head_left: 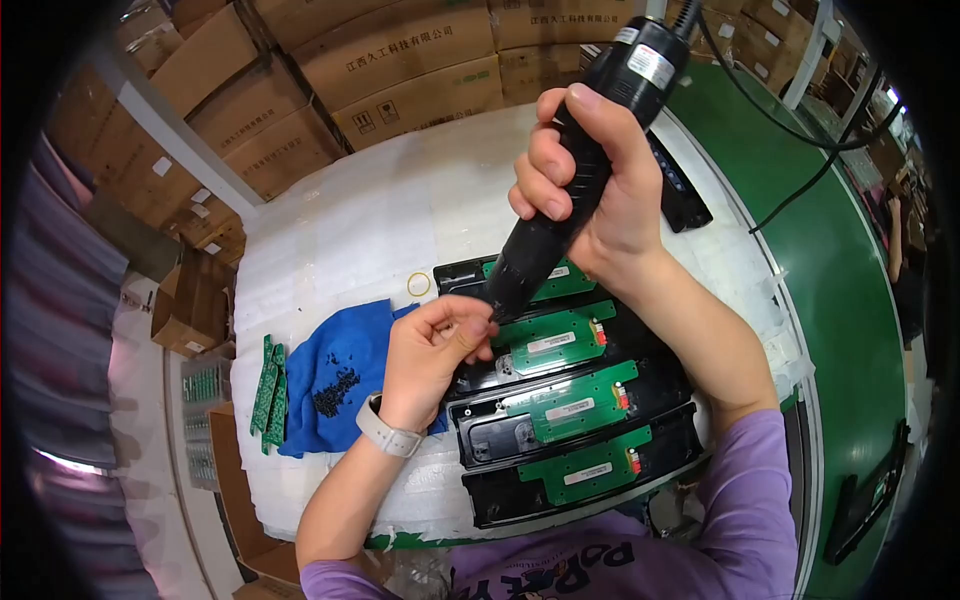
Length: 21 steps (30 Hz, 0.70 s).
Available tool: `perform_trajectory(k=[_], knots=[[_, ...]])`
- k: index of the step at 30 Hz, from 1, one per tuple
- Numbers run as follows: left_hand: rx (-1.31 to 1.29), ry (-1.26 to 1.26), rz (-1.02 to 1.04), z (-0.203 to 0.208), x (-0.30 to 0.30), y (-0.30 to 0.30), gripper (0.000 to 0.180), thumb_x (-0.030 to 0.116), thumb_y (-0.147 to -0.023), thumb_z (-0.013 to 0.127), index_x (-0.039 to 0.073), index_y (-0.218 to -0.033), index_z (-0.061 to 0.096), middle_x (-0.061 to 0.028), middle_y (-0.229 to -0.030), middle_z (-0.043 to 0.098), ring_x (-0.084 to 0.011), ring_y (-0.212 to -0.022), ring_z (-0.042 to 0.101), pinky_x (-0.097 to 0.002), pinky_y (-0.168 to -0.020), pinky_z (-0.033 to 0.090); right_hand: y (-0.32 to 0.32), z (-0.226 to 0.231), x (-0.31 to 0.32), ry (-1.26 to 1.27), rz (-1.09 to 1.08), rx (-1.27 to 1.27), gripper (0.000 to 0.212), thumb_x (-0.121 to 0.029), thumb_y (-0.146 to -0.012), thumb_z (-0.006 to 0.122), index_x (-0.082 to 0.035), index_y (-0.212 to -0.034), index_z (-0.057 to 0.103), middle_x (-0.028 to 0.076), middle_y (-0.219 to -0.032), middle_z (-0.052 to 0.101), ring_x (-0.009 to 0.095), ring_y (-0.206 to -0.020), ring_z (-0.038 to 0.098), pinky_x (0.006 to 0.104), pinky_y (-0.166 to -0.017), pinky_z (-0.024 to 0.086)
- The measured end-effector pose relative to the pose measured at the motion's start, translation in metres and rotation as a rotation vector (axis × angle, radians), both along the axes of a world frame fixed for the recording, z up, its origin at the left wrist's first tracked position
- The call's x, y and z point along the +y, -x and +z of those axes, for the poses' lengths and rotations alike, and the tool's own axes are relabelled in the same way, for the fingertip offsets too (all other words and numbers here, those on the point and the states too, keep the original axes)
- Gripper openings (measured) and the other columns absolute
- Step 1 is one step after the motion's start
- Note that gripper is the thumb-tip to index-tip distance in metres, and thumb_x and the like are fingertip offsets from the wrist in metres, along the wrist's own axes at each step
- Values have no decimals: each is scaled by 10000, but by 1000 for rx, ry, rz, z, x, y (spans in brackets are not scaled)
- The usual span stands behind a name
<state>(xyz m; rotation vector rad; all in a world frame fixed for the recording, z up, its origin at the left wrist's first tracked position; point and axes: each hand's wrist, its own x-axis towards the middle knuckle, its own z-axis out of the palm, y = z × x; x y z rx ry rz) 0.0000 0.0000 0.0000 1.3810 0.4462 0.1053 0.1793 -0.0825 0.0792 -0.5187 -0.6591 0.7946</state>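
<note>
Right hand (605,175) clamped on black corded driver (537,248), tilted, white label; left hand (432,345) pinched together at driver's tip, can't tell on what.

A short-sleeved purple T-shirt (690,562) is worn, its front printed with dark, rounded lettering (612,557); the left wrist (404,408) is encircled by a watch (373,405) with a whitish strap (396,438).

Light fell bright and soft over the counter (345,235); the curtain (85,310) was dimmer, with a glaring streak. Fisheye distortion bowed edges toward the black rim, while the right hand (625,180) looked sharp.
</note>
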Motion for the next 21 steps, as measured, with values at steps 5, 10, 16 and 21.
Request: perform_trajectory(k=[5,10,16,21], knots=[[-235,122,320,-2,0,-6,215,143,-944,392,-17,-1070,461,-137,-1081,552,-184,-994,565,-227,-810,442,-14,-5,4,108,-129,-482,221,-212,-785,581,-10,-831,503,35,-503,446,119,-370,406,263,-407,353],[-233,95,320,-1,3,-10,193,81,-946,317,-29,-1060,427,-180,-1115,534,-234,-1100,526,-268,-888,442,-19,-18,15,99,-122,-527,196,-175,-750,664,-18,-724,551,24,-514,495,90,-398,467,217,-371,354],[-164,115,352,2,5,-8,180,110,-958,303,-18,-1021,413,-207,-1015,575,-250,-909,624,-273,-761,507,-19,-19,14,126,-161,-565,199,-179,-745,669,-19,-721,552,23,-517,500,85,-398,466,217,-372,354],[-84,42,266,9,5,-6,210,199,-962,347,16,-960,451,-60,-577,526,-98,-431,473,-193,-386,339,-19,-23,20,138,-159,-565,207,-174,-742,654,-13,-714,527,28,-507,480,98,-385,446,228,-374,346]])
